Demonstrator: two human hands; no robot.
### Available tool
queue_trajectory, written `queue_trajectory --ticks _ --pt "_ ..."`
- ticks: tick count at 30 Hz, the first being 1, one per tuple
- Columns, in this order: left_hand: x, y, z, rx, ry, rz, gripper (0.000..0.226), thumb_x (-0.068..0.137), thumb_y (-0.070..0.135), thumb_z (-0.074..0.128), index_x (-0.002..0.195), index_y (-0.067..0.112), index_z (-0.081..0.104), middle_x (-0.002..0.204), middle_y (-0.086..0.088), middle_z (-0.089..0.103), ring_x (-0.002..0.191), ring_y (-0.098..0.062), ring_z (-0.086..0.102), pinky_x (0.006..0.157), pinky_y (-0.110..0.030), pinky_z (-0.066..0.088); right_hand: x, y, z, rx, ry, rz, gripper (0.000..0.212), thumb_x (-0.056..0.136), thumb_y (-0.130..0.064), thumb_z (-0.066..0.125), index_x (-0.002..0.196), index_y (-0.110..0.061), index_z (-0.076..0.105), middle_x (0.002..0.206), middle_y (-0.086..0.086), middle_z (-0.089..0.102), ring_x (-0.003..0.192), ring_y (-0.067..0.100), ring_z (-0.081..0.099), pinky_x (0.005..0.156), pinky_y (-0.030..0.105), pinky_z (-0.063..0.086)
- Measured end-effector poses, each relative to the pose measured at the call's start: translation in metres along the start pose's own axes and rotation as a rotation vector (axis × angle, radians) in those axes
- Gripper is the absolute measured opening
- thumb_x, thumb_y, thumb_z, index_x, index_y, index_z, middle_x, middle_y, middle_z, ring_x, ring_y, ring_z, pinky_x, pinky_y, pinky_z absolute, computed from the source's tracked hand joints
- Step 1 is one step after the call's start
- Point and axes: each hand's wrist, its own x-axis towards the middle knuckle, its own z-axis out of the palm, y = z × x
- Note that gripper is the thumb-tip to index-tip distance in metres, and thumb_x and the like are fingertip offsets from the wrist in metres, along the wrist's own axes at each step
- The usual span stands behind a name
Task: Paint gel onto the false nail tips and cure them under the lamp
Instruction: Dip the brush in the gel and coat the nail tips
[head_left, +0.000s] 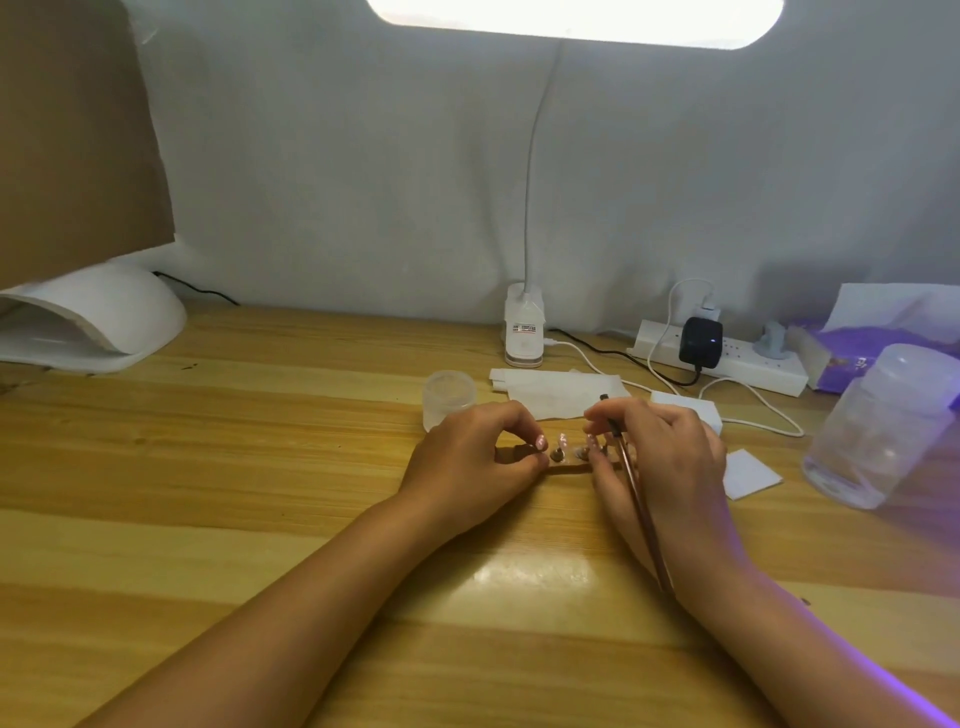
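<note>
One wooden table (218, 467) fills the field and serves here as the dial. At ten o'clock stands the white curing lamp (104, 317). At twelve o'clock is the clip base of a desk lamp (524, 327), with its lit head overhead. At three o'clock stands a clear plastic jar (878, 431). At two o'clock lies a white power strip (753, 364) with a black adapter plugged in.

Centre: the left hand (467, 467) has curled fingers, and its thumb and forefinger pinch the nine o'clock end of a brown holder strip (566, 470). The right hand (675, 457) is closed round a slender brush (640, 499) whose handle runs toward five o'clock; its fingertips touch the strip's three o'clock end. A frosted pot (449, 397) sits just beyond the left hand, at eleven o'clock from it. False nail tips (558, 453) stand on the strip between the two hands; their number is unclear.
</note>
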Motion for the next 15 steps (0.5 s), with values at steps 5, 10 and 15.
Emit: queue_trajectory --ticks 5,10,15 --pt "0.0027 -0.0015 0.0018 0.013 -0.018 -0.024 0.013 0.084 0.039 0.072 0.094 0.037 0.064 0.088 0.025 0.063 0.071 0.016 0.052 0.06 -0.017 0.036 0.0008 0.0014 0.0011 0.022 0.02 -0.012 0.03 0.083 -0.013 0.073 0.111 -0.02 0.064 0.099 -0.003 0.068 0.105 0.023 0.054 0.092 0.041 0.032" --pt "0.0018 -0.0019 0.0017 0.007 -0.024 -0.034 0.018 0.085 0.036 0.072 0.102 0.035 0.064 0.095 0.023 0.064 0.07 0.018 0.051 0.061 -0.015 0.036 -0.0002 0.0001 0.0028 0.016 0.064 -0.051 0.032 0.079 -0.014 0.077 0.108 -0.021 0.064 0.093 -0.006 0.067 0.099 0.022 0.057 0.092 0.044 0.035" --pt "0.0025 0.0006 0.0026 0.079 0.069 -0.071 0.023 0.089 0.03 0.07 0.11 0.032 0.062 0.108 0.017 0.067 0.087 0.001 0.059 0.079 -0.028 0.051 -0.0019 -0.0017 0.005 0.036 0.089 -0.169 0.035 0.078 -0.013 0.078 0.108 -0.019 0.062 0.092 -0.006 0.067 0.091 0.018 0.063 0.092 0.04 0.04"
